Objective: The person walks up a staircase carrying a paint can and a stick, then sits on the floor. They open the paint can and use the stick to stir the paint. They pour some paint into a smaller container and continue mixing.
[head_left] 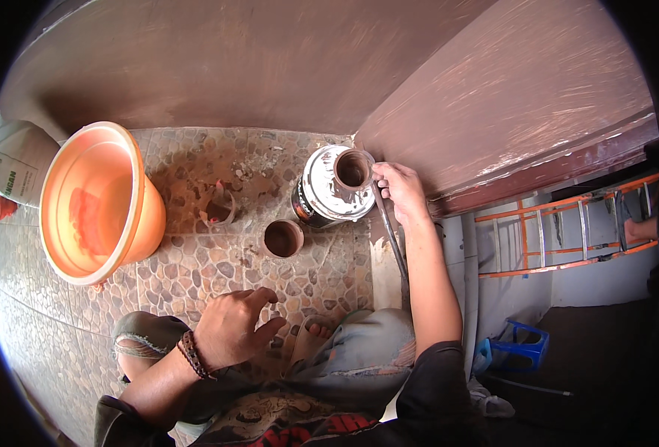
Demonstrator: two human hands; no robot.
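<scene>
Cup [352, 170] in right hand [400, 190] grip.

The pebble floor [195, 268] at centre frame offers the main open room. A broad bare strip runs from the left hand [232, 328], which hovers with its fingers spread just above the knee [139, 335], up toward the wall [232, 67]. Three things narrow it. The orange basin [98, 201] fills the left side, tilted on its edge. A small clear cup [218, 207] and a brown cup [282, 238] stand in the middle, apart from each other, with a gap between them. At upper centre the paint can [329, 190] sits tight in the corner against the door [523, 97]. The right hand [400, 190] and its long brush handle [389, 231] close off the can's right side. A sack [13, 167] blocks the far left.
</scene>
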